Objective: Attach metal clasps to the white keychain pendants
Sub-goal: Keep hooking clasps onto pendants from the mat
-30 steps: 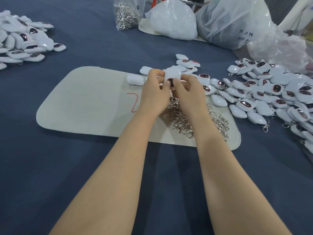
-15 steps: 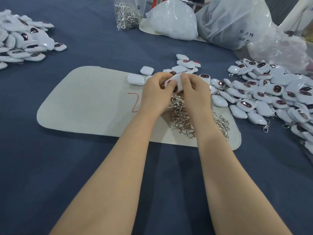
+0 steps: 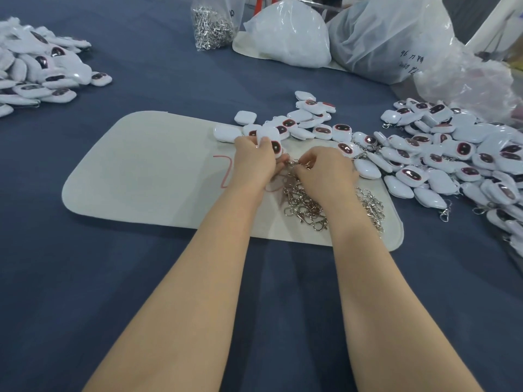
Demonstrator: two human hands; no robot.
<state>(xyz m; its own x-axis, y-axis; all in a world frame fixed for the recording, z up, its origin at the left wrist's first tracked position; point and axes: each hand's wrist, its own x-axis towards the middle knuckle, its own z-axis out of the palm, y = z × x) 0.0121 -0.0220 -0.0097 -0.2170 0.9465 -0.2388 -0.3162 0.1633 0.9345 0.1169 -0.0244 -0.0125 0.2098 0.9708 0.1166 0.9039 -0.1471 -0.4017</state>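
Note:
My left hand (image 3: 253,162) grips a white pendant (image 3: 268,135) with a dark face, held over the far part of the pale mat (image 3: 147,176). My right hand (image 3: 325,171) sits just right of it, its fingertips pinching a metal clasp (image 3: 294,164) at the top of the clasp pile (image 3: 307,205). The two hands almost touch at the clasp. Loose white pendants (image 3: 314,120) lie just beyond my hands.
A big heap of pendants (image 3: 452,154) covers the right side, some with clasps on. Another pendant heap (image 3: 36,69) lies far left. At the back stand a clear bag of clasps (image 3: 212,26) and white plastic bags (image 3: 291,35). Blue cloth (image 3: 85,278) covers the table.
Both hands held the pendant together earlier. Now my right hand has dropped toward the clasp pile and pinches a clasp, while my left hand keeps the pendant and has shifted slightly left.

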